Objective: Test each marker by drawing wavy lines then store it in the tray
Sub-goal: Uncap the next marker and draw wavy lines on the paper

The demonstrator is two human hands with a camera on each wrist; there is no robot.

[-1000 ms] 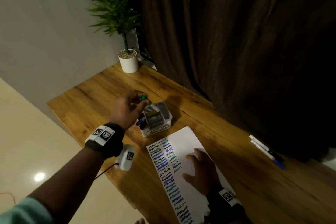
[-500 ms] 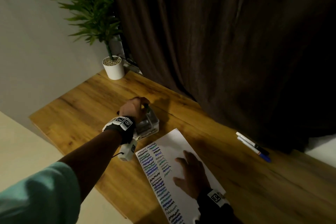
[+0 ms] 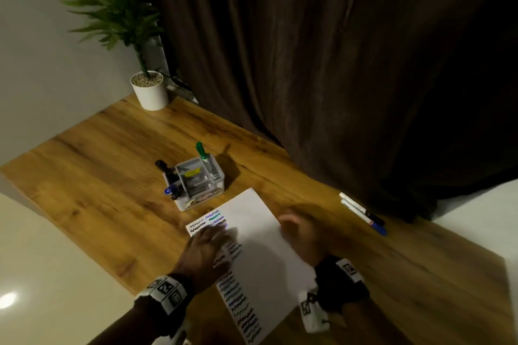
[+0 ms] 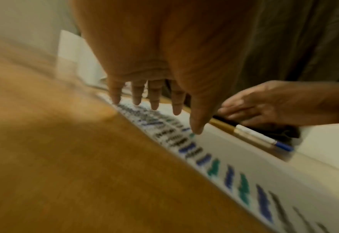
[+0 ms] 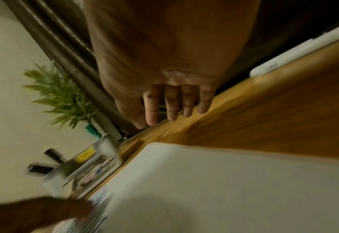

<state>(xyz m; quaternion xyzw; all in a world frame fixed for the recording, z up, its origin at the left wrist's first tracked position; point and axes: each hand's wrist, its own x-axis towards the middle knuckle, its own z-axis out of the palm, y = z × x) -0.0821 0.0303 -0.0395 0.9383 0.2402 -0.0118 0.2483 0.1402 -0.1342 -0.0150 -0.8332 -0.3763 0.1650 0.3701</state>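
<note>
A clear plastic tray [image 3: 217, 186] stands on the wooden table [image 3: 112, 165] beyond the paper. A green marker [image 3: 202, 152] leans upright in it, with dark-capped markers [image 3: 171, 190] at its left side. The white paper [image 3: 263, 255] carries columns of wavy lines along its left edge. My left hand [image 3: 221, 235] lies over those lines with straight, spread fingers [image 4: 154, 100] and holds nothing. My right hand [image 3: 291, 225] hovers at the paper's right edge, fingers [image 5: 172, 108] relaxed and empty. Two white markers [image 3: 361, 211] lie to its right.
A potted plant [image 3: 150, 89] stands at the table's far left corner. A dark curtain [image 3: 308, 64] hangs along the back edge. Bare wood runs between the paper and the two loose markers.
My left hand has let go of the green marker in the tray and come back onto the paper. My right hand has slid from the paper's middle to its right edge.
</note>
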